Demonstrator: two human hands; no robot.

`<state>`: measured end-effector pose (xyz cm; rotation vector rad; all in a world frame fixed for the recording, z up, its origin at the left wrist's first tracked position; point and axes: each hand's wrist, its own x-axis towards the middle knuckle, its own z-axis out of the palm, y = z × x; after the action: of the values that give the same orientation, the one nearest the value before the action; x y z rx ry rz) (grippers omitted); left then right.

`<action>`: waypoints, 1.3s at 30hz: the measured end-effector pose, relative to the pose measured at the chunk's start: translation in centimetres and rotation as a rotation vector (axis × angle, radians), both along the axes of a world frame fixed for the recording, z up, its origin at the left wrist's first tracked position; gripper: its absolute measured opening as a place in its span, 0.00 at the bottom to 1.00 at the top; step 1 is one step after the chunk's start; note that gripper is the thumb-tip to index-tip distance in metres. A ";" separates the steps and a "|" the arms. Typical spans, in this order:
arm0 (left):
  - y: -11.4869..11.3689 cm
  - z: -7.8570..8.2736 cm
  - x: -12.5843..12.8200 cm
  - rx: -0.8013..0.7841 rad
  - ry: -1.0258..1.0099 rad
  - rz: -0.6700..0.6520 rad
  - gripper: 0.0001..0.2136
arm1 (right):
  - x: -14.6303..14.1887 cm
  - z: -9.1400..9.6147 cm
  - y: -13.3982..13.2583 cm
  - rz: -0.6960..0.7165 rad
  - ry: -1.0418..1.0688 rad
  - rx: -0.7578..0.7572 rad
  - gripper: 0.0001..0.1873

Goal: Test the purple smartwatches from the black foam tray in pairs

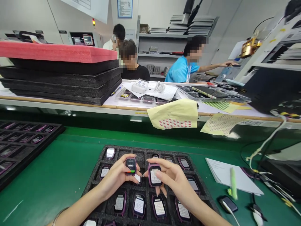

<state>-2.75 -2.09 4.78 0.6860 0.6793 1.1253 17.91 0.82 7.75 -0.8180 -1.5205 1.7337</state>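
My left hand [117,175] is closed around a small dark watch body [130,165] whose screen shows a red and green bar. My right hand [172,179] grips a purple-rimmed watch body [154,175] with a lit white keypad screen, the thumb lying across it. Both hands hover above a black foam tray [98,163] whose pockets hold several more purple watch bodies [139,205], most with lit screens.
A second black tray of watches [21,138] lies at the left on the green belt. To the right lie a white paper pad [221,172], a green marker [233,182], a dark device [227,204] and cables. Stacked foam sheets [63,75] and three seated people are behind.
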 end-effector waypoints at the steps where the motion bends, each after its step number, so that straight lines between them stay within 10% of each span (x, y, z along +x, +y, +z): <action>1: -0.1 0.2 0.1 0.012 0.013 -0.002 0.19 | 0.0 0.2 -0.4 -0.001 0.002 -0.001 0.19; 11: -0.2 -0.5 0.4 0.074 0.067 -0.014 0.19 | 0.1 0.8 -3.3 0.075 -0.015 0.037 0.30; 39: -1.7 1.0 0.3 0.097 0.098 -0.068 0.16 | -0.3 2.7 -5.3 0.080 0.018 -0.034 0.20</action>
<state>-2.42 -3.83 5.81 0.8458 0.6822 1.0723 17.58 -4.43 10.47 -0.7664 -1.5344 1.8243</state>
